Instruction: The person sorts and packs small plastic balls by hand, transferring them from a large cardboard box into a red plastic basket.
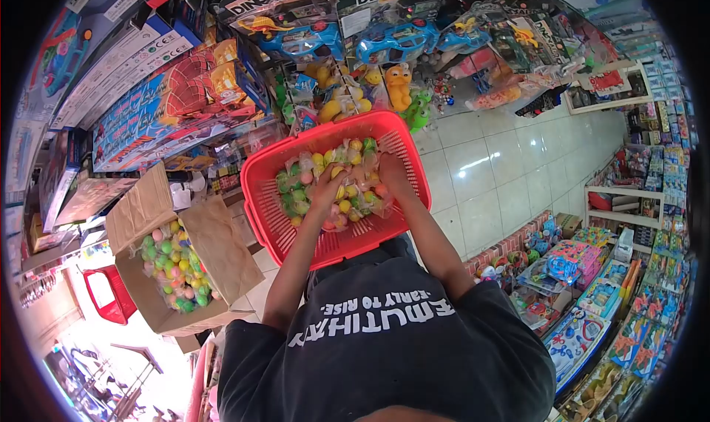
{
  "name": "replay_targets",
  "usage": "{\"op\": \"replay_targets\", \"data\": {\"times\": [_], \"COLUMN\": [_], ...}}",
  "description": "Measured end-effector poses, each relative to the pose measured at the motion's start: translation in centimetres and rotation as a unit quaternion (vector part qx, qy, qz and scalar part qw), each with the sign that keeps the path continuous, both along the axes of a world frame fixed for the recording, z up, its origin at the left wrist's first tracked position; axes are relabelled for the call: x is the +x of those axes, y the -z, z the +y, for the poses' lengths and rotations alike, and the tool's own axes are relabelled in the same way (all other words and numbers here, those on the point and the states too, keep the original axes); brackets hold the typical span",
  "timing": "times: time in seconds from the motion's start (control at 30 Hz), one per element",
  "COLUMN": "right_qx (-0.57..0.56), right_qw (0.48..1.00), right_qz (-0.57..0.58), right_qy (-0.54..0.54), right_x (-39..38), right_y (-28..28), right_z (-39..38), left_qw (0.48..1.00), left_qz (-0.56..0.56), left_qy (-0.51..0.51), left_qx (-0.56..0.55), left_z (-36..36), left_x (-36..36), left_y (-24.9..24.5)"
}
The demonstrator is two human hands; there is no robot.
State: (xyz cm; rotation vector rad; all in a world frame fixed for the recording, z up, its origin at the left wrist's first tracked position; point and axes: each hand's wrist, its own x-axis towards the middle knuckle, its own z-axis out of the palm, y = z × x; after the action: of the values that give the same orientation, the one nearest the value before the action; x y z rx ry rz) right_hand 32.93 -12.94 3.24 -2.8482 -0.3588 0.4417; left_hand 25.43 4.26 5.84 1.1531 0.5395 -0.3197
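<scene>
A red plastic basket (pixel 260 174) with slotted sides sits in front of my body, holding clear plastic bags of small coloured balls (pixel 355 200) in yellow, green, pink and orange. My left hand (pixel 325 190) is inside the basket, its fingers curled around a bag of balls with a yellow one near the fingertips. At the basket's right side, my right hand (pixel 393 172) reaches down against the bags. Its fingers are mostly hidden, so their grip does not show.
An open cardboard box (pixel 222 248) with more coloured balls stands at left, near a smaller red basket (pixel 109 295). Boxed toys (pixel 177 100) and dinosaur packs (pixel 392 41) line the left and front. Tiled floor (pixel 481 174) extends right toward toy-laden shelves (pixel 629 200).
</scene>
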Motion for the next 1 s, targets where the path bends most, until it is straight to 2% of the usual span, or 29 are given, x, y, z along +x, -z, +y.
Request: {"op": "replay_targets", "data": {"times": [0.07,0.17,0.23,0.3,0.33,0.4,0.43,0.5,0.6,0.83,0.9,0.93,1.0], "right_qx": [0.011,0.015,0.036,0.031,0.033,0.066,0.065,0.019,0.002,0.022,0.106,0.106,0.008], "right_qw": [0.999,0.997,0.993,0.982,0.982,0.987,0.987,0.978,0.983,0.968,0.986,0.986,0.987], "right_qz": [0.04,0.08,0.1,0.176,0.18,0.144,0.143,0.203,0.174,0.248,0.121,0.121,0.15], "right_qy": [-0.004,0.019,0.045,0.057,0.053,-0.023,-0.02,-0.042,-0.063,-0.018,-0.038,-0.043,-0.058], "right_x": [0.6,0.7,0.4,0.2,-0.4,-1.1,-1.1,-1.2,-1.5,-0.1,-0.5,-0.4,-0.1], "right_y": [2.0,2.9,1.1,-0.5,-0.2,0.6,1.3,2.9,4.8,2.6,2.3,2.6,3.0], "right_z": [-0.4,-0.5,-0.3,0.3,0.2,-0.5,-0.7,-0.7,-1.3,-1.8,-2.2,-2.1,-1.9], "left_qw": [0.998,1.0,0.999,0.996,0.996,0.994,0.994,0.999,0.999,0.999,0.999,0.999,0.997], "left_qz": [-0.061,-0.018,-0.03,-0.066,-0.062,-0.083,-0.084,-0.026,-0.033,-0.031,-0.025,-0.026,-0.012], "left_qy": [-0.009,-0.012,-0.023,-0.045,-0.048,-0.024,-0.021,-0.032,-0.025,0.016,0.035,0.03,0.058], "left_qx": [0.023,0.017,0.029,0.037,0.04,0.061,0.059,0.02,0.004,0.034,0.001,0.002,0.053], "left_z": [0.0,0.1,-0.3,-0.4,-0.3,-0.3,-0.5,-0.9,-1.1,-1.7,-1.9,-2.0,-2.2], "left_x": [0.2,0.4,0.4,0.2,-0.1,0.0,0.0,-0.2,-0.3,-1.0,-1.5,-1.6,-1.8], "left_y": [0.9,-1.5,-0.4,0.4,0.8,1.0,0.8,0.4,0.9,2.3,1.7,1.1,-0.2]}}
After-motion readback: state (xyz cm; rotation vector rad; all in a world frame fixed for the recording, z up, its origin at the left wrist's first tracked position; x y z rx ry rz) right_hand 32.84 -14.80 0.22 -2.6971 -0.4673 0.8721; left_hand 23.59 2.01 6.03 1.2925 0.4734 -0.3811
